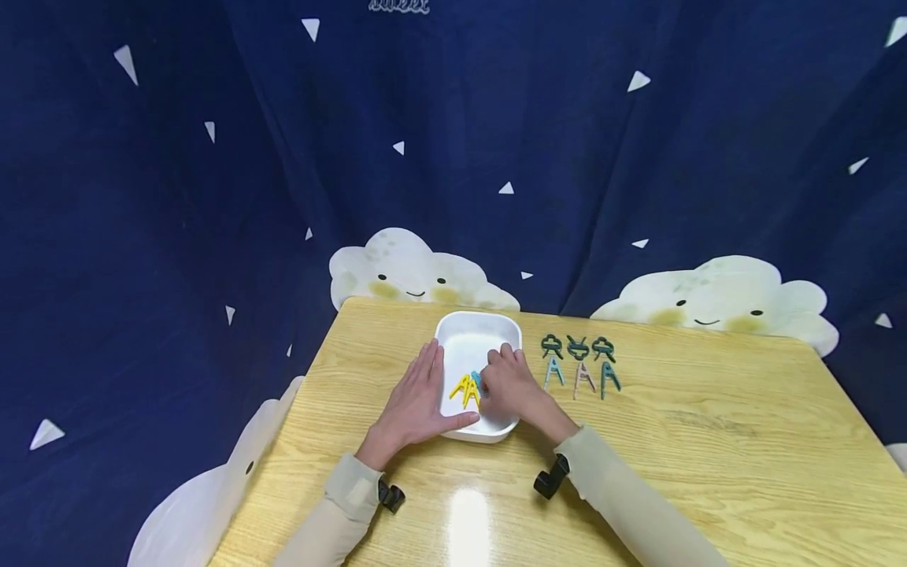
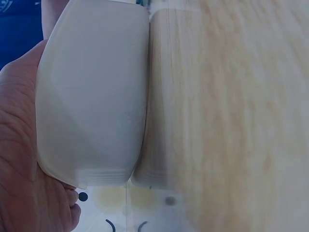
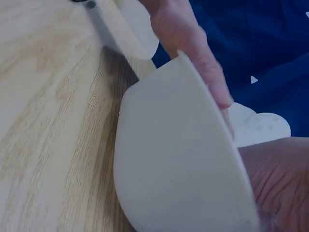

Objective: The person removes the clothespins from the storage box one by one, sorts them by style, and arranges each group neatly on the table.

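A white plastic tray (image 1: 468, 327) stands on the table, holding yellow A-shaped clothespins (image 1: 464, 388) and at least one blue clothespin (image 1: 477, 379). My left hand (image 1: 418, 400) rests along the tray's left rim, its fingers straight and its thumb stretched over the near end. Inside the tray, my right hand (image 1: 509, 384) has bent fingers right beside the blue clothespin. Its fingertips are hidden, so whether it pinches anything cannot be seen. Both wrist views show mainly the tray's outer wall (image 2: 96, 92), with the palm of the left hand (image 2: 19, 140) against it in the left one.
Right of the tray, three dark green cloud-topped clips (image 1: 577, 348) form a row. Below them lie a light blue clothespin (image 1: 554, 372), a pink clothespin (image 1: 583, 379) and a dark green clothespin (image 1: 609, 379). A dark blue curtain (image 1: 453, 157) hangs behind the wooden table (image 1: 708, 441).
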`<state>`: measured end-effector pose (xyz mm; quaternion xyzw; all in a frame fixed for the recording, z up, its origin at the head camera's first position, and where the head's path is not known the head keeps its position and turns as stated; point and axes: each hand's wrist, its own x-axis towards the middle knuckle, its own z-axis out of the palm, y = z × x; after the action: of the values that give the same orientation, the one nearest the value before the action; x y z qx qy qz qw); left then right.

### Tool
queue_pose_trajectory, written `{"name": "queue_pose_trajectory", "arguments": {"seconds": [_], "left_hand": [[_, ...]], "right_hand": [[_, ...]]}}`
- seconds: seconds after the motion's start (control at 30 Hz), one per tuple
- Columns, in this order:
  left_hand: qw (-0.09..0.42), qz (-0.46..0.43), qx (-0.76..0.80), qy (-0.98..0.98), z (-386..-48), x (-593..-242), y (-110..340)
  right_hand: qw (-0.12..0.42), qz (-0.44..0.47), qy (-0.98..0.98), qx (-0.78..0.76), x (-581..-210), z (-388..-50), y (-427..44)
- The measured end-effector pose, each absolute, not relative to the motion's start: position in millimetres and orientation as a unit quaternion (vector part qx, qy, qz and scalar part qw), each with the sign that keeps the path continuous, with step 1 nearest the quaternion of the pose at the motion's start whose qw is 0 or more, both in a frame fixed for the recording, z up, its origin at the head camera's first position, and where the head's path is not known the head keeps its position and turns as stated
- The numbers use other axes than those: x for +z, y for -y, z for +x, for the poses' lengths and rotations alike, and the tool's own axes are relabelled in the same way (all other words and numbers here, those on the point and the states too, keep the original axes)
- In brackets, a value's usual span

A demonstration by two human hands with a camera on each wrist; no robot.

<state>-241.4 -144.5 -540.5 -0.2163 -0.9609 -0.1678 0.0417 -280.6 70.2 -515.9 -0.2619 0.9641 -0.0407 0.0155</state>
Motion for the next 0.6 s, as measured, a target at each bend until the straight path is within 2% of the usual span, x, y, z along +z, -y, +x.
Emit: {"name": "queue_pose_trajectory", "arguments": {"seconds": [0.13,0.6], "left_hand": [[0.043,-0.217,-0.173,0.960,-241.3,-540.2,144.4],[0.043,-0.219,-0.160,0.962,-241.4,-541.2,143.3]], "right_hand": [[0.027,-0.289,-0.956,-0.047,-513.5,-276.3,-73.6],[-0.016,-0.285,-0.958,-0.013,-527.7,-284.7,-76.7]]}}
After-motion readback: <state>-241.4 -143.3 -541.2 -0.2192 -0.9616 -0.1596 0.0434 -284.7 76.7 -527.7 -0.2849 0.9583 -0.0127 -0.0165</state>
